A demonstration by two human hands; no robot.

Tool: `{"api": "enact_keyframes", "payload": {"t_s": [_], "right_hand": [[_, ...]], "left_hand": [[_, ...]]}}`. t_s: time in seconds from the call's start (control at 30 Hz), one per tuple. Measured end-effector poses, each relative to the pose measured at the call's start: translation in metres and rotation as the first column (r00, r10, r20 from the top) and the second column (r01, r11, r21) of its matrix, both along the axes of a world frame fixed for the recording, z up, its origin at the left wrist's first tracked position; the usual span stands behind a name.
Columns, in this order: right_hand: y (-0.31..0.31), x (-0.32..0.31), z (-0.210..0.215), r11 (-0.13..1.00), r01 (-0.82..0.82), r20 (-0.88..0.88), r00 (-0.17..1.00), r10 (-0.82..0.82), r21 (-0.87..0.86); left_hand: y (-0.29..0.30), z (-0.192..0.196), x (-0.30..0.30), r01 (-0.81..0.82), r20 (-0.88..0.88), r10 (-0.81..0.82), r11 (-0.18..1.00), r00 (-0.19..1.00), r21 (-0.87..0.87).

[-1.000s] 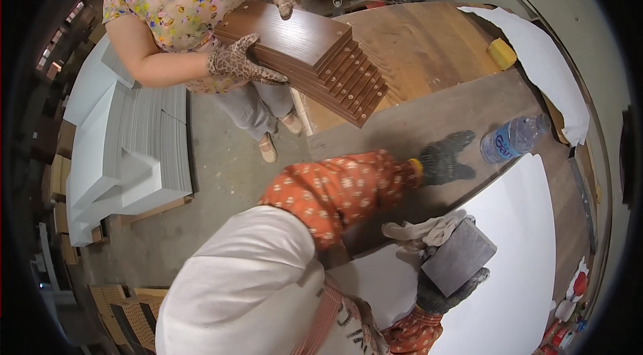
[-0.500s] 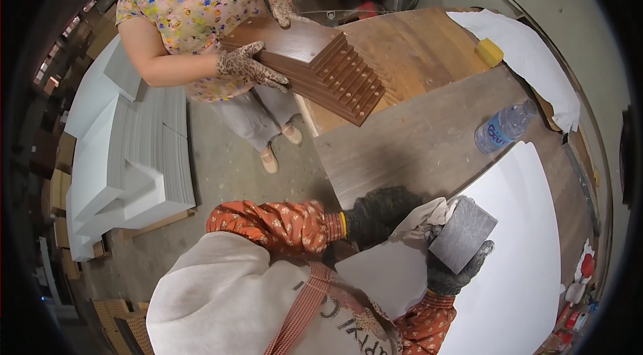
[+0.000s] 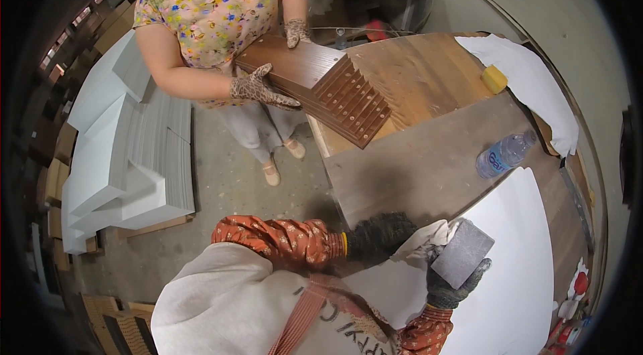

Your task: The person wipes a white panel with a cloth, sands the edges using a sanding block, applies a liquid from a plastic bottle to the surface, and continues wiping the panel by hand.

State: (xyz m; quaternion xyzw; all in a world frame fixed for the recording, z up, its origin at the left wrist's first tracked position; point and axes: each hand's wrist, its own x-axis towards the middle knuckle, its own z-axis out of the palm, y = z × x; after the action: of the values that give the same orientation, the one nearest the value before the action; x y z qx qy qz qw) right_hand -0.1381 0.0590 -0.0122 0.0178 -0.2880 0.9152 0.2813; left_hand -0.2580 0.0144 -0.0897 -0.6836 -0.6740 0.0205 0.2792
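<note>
The long wooden bench (image 3: 429, 161) fills the right half, brown boards running away from the wearer, and across its near end lies a big white panel (image 3: 522, 268). Off to the left on the floor sit stacks of white foam sheets (image 3: 120, 154). Across the bench a co-worker in a floral top carries a stack of dark brown wooden slats (image 3: 321, 87), drilled ends showing, a patterned glove on top and another at the far edge; the stack's drilled end overhangs the bench's far corner.

Now the wearer. Left hand (image 3: 378, 238), dark glove, orange patterned sleeve, is pressed down at the bench's near edge beside a bunched white cloth (image 3: 422, 241); its fingers look curled, though whether they grip anything I cannot tell. Right hand (image 3: 449, 285), grey glove, has its fingers clamped round a grey sanding block (image 3: 465, 254), held up just above the white panel and touching the cloth.

Smaller bits: a clear plastic water bottle (image 3: 506, 154) lying on its side just off the panel's far edge, and a yellow sponge (image 3: 494, 78) further back on white paper.

Risks, as I read it: that bottle could roll under a sweeping arm, and the cloth bunched by the block might snag or drag grit across the panel.
</note>
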Motion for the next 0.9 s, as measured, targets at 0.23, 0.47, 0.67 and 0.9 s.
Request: {"api": "enact_keyframes", "payload": {"t_s": [0.23,0.47,0.67,0.9], "right_hand": [[-0.001,-0.001,0.008,0.996,-0.045,-0.073,0.996,0.051,0.080],[-0.007,-0.002,0.012,0.896,0.295,0.242,0.945,-0.221,-0.332],[-0.011,-0.009,0.022,0.914,0.303,0.264,0.936,-0.233,-0.271],[-0.008,-0.008,0.026,0.973,0.219,0.279,0.941,-0.192,-0.067]], "left_hand": [[-0.113,0.033,-0.046,0.120,0.918,-0.174,0.983,0.356,0.140],[-0.114,0.036,-0.053,0.215,0.883,-0.311,0.945,0.352,0.246],[-0.113,0.057,-0.060,0.243,0.840,-0.330,0.939,0.430,0.244],[-0.110,0.056,-0.059,0.204,0.850,-0.311,0.948,0.424,0.244]]}}
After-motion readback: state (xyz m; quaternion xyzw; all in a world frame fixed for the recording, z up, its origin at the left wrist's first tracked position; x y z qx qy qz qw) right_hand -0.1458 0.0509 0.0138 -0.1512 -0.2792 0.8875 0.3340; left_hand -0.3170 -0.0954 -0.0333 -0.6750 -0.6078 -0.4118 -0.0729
